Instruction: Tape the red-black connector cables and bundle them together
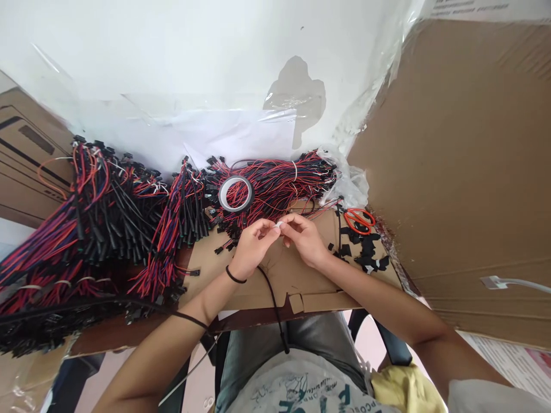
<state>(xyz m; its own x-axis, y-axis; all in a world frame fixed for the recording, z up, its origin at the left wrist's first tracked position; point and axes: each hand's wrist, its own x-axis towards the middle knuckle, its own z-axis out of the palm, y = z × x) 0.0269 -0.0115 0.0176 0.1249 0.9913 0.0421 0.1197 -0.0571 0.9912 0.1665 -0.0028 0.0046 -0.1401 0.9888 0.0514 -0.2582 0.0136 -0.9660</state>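
Observation:
Over the cardboard sheet (258,292), my left hand (252,248) and my right hand (305,241) meet fingertip to fingertip. Both pinch a small white piece (278,224); it is too small to tell what it is. Just beyond my hands, a roll of black tape (251,195) with a white core rests on a bundle of red and black wires (279,178). A black cable (275,310) runs from beneath my hands over the table's front edge. Orange-handled scissors (359,221) lie right of my right hand, beside black tape scraps (368,249).
Large bundles of connector wires (107,212) crowd the left side, with a smaller bundle (176,223) beside them. A clear plastic bag (348,180) sits at the back right. Tall cardboard (456,149) walls off the right, and a white wall (193,57) stands behind.

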